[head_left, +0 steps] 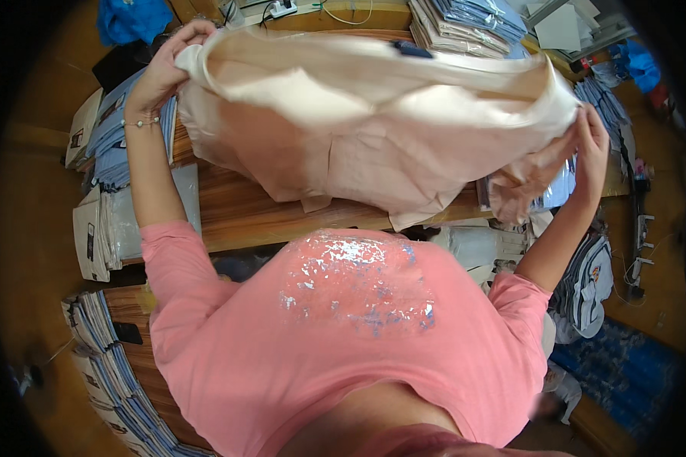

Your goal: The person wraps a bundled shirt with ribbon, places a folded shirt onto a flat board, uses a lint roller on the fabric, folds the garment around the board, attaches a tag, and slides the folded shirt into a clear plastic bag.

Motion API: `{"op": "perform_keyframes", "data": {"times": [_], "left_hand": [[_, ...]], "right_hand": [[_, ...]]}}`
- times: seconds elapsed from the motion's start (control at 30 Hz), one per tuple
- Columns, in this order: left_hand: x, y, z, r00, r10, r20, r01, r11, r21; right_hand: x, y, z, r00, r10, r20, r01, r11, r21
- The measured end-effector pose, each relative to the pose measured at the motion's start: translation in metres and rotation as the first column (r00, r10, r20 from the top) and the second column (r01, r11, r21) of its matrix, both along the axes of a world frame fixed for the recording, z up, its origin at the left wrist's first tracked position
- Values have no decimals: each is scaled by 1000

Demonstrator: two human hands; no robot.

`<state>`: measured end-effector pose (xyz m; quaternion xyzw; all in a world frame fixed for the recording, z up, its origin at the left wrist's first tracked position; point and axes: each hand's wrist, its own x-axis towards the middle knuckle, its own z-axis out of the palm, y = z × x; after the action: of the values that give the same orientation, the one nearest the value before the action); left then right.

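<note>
I held a cream garment (389, 152) stretched across twelve o'clock — over the wooden desk (236, 217), though I couldn't tell whether its lower edge touched the wood. My left hand (183, 57), between ten and eleven, was closed on one upper corner; my right hand (593, 137), at two, had the other side pinched between thumb and fingers. Between the hands the upper edge sagged, blurred in places, with a small dark patch (413, 49) toward twelve. A beaded bracelet (141, 122) circled my left wrist. Folded blue garments (118, 141) were stacked at ten o'clock, and just below them, at nine, was a pile in clear plastic (129, 221). A tall stack of blue and beige clothes (465, 27) stood at one o'clock, just beyond the garment. Down at eight lay a flat black object (128, 333) — right beside a long overlapping row of folded clothes (110, 373).
</note>
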<state>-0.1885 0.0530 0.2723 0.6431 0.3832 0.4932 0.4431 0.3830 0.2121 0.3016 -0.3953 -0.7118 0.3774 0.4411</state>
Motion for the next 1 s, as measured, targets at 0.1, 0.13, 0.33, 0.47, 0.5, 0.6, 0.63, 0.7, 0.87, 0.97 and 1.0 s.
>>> {"op": "perform_keyframes", "data": {"times": [0.1, 0.13, 0.33, 0.47, 0.5, 0.6, 0.63, 0.7, 0.87, 0.97, 1.0], "left_hand": [[-7, -16, 14, 988, 68, -140, -76, 996, -55], [2, -20, 19, 959, 104, -263, -122, 991, -54], [-33, -64, 22, 923, -28, -385, 137, 957, 257], [-17, -37, 7, 797, 584, 153, -570, 811, -130], [-35, -6, 4, 884, 459, -85, -466, 875, -132], [-50, 59, -72, 576, 635, -515, -595, 758, 268], [-57, 62, -103, 375, 735, -565, -553, 667, 500], [-17, 34, -125, 46, 865, -500, -483, 457, 747], [93, -27, -235, 376, 598, -708, -532, 765, 363], [128, -85, -274, 241, 332, -912, -512, 842, 171], [133, -104, -284, 264, 276, -924, -531, 841, 100]], "right_hand": [[7, -9, -1, 982, -98, -159, 113, 990, 87], [12, -11, -1, 982, 13, -189, -6, 999, 38], [15, -25, 0, 962, 167, -217, -168, 986, 15], [-16, 15, -5, 939, 160, -303, -179, 983, -37], [-50, 37, -16, 979, 59, -195, -64, 998, -22], [-99, 107, -86, 994, -110, 18, 103, 968, 227], [-106, 117, -113, 952, -245, 184, 174, 927, 333], [-133, 91, -145, 914, -323, 247, 97, 763, 640], [-178, -8, -270, 891, -8, 454, -152, 937, 314], [-154, -53, -305, 649, -153, 745, -267, 871, 412], [-140, -66, -306, 641, -149, 753, -261, 880, 397]]}}
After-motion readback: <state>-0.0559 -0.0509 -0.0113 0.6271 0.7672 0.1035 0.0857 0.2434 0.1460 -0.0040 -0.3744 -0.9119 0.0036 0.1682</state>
